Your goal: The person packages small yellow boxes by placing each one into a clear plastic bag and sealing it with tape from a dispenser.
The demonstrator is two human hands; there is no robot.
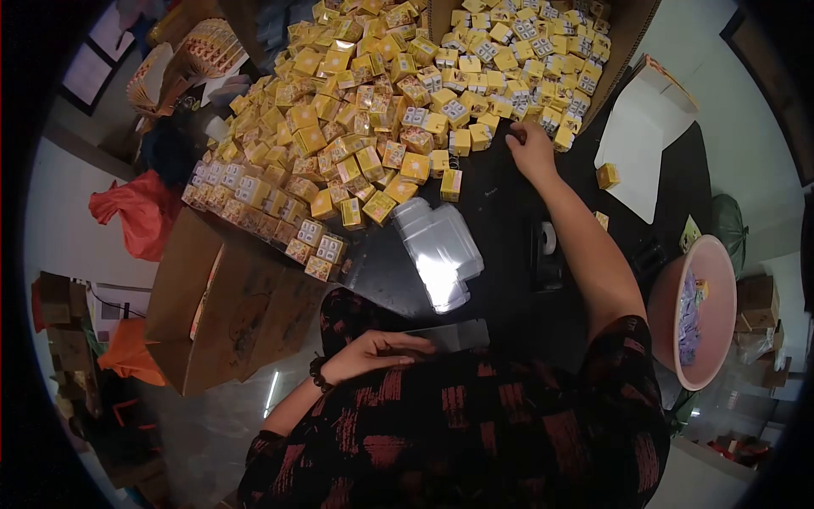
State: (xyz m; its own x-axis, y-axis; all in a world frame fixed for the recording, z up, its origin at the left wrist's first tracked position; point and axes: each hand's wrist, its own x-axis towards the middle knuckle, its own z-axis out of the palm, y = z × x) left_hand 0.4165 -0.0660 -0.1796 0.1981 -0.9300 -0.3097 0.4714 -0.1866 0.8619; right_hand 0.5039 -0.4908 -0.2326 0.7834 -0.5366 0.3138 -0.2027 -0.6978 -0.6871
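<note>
My left hand [366,355] is near my body, its fingers closed on the end of a clear plastic box [462,336]. Flattened clear plastic packaging [438,246] lies on the black table just beyond it. My right hand [532,151] is stretched forward to the near edge of a heap of small yellow boxes [500,81]. Its fingers are bent and apart, with nothing visible between them; the fingertips are beside the nearest boxes. Many of these boxes have white printed sides.
A second heap of small yellow cartons [339,127] spreads across the left. Below it stands an open cardboard box [246,297]. A black tape dispenser [545,254] is under my right forearm. At right are a white cardboard tray [644,127] and a pink basin [708,314].
</note>
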